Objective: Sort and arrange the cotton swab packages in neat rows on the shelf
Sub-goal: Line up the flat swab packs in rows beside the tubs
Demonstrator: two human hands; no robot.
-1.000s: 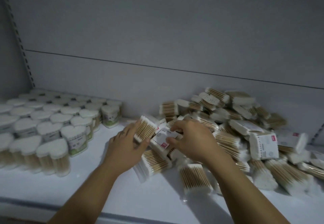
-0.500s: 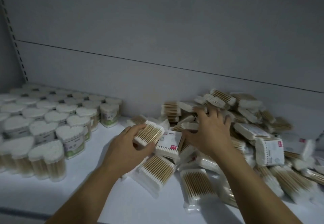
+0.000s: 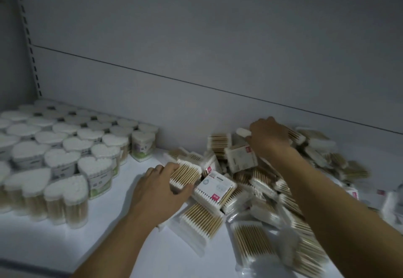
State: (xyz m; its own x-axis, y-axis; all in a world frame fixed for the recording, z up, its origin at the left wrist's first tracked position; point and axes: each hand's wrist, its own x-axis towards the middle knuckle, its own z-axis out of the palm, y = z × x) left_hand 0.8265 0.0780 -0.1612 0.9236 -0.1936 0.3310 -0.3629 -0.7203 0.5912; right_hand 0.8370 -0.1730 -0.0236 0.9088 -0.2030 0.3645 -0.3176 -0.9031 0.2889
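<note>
L hand [image 3: 157,192] grips a flat swab pack [image 3: 185,174] at pile [image 3: 261,177] edge. R hand [image 3: 269,137] atop pile, far side — grip can't tell.

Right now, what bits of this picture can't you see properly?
All in the head view:
- The right hand: its fingers are hidden behind its back, so what they grip is unclear.
- The labelled package: print too blurred to read.
- The pile of swab packages: partly hidden under the right forearm, cut off by the right edge.
- The heart-shaped tubs: cut off by the left edge.
</note>
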